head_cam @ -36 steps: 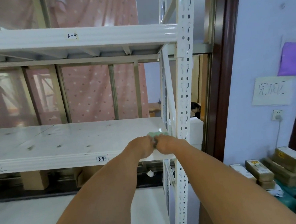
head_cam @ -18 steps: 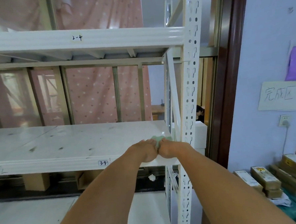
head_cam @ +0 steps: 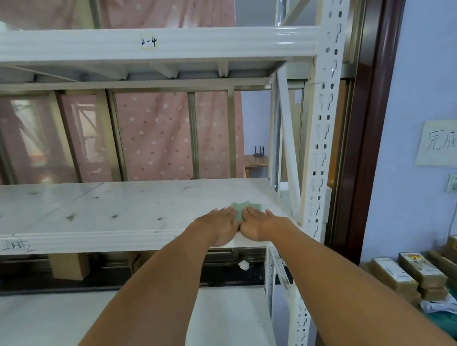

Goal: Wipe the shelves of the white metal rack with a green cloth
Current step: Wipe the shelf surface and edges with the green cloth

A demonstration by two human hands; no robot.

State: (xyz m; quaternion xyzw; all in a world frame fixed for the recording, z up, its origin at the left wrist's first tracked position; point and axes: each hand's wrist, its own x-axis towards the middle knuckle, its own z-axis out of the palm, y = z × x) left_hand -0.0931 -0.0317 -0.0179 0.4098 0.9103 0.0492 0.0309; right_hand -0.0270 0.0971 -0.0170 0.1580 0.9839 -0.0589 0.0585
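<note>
Pressing side by side, two hands, the left hand [head_cam: 219,226] and right hand [head_cam: 261,222], lie flat with straight fingers on one green cloth [head_cam: 244,207] near the right front corner of a shelf [head_cam: 118,205] of the white metal rack [head_cam: 323,130], with one upper shelf [head_cam: 83,52] overhead

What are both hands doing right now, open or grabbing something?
Left hand: open, fingers flat, pressing the green cloth onto the shelf.
Right hand: open, fingers flat, pressing the same cloth.
</note>
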